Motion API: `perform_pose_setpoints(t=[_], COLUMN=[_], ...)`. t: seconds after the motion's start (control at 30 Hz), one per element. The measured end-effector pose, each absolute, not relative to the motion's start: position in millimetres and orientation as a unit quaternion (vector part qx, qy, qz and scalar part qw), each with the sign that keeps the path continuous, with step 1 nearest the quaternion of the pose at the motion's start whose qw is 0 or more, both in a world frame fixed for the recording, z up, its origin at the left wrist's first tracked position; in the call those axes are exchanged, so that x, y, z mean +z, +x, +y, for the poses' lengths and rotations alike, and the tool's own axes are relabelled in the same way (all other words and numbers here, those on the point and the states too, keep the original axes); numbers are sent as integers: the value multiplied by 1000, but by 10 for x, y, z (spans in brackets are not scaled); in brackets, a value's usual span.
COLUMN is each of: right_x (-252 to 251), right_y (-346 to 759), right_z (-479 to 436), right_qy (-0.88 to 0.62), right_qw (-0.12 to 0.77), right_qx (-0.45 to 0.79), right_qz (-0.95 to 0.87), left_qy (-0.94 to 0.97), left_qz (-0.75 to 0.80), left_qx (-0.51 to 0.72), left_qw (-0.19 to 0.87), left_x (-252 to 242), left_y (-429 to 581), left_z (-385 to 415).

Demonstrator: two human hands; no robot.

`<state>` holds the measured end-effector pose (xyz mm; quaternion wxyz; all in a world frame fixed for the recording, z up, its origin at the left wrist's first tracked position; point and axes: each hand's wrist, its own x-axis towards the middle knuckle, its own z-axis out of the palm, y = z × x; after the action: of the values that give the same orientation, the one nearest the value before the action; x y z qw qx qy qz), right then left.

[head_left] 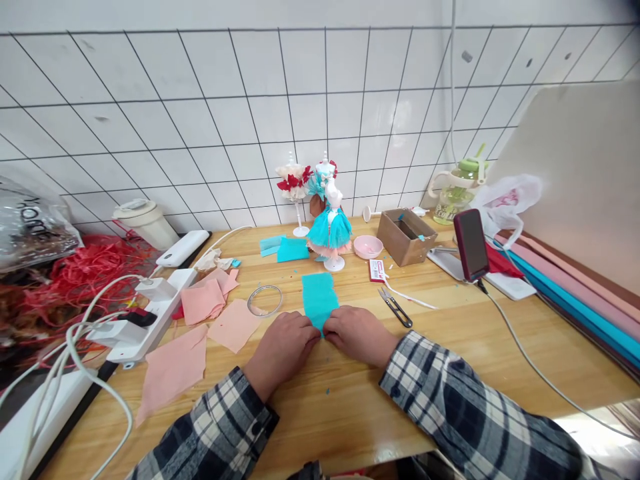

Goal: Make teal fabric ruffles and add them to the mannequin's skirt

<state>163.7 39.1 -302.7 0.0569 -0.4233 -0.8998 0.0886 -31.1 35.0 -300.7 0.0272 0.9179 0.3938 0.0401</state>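
Note:
A turquoise piece of crepe paper [319, 297] lies on the wooden table in front of me. My left hand [287, 343] pinches its near left corner, and my right hand [357, 333] pinches the near right corner, the fingertips of both almost meeting. Just beyond the paper stands a small white dress form [331, 230] with a turquoise skirt over a peach ruffle. Thread snips [395, 308] rest to the right of my right hand. A thin metal ring [265, 301] and a peach paper square [235, 325] lie to the left of my left hand.
More peach paper [173, 373] lies left, beside a power strip [150, 320] with white cables. Behind are more turquoise sheets [293, 249], another dress form [295, 190], a pink bowl [368, 247] and a cardboard box [406, 240]. A phone [471, 245] stands right, near a green-lidded jug [457, 190].

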Motion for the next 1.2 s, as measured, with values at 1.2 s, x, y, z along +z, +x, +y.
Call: perform_pose_setpoints(t=[1.2], right_x=[-3059], right_y=[1571], right_z=[366], right_qy=[-462], right_qw=[41], right_qx=[59], right_qz=[-884], left_qy=[899], left_qz=[431], left_qx=[59], left_qw=[41], left_x=[-2994], left_y=[-245], left_z=[331])
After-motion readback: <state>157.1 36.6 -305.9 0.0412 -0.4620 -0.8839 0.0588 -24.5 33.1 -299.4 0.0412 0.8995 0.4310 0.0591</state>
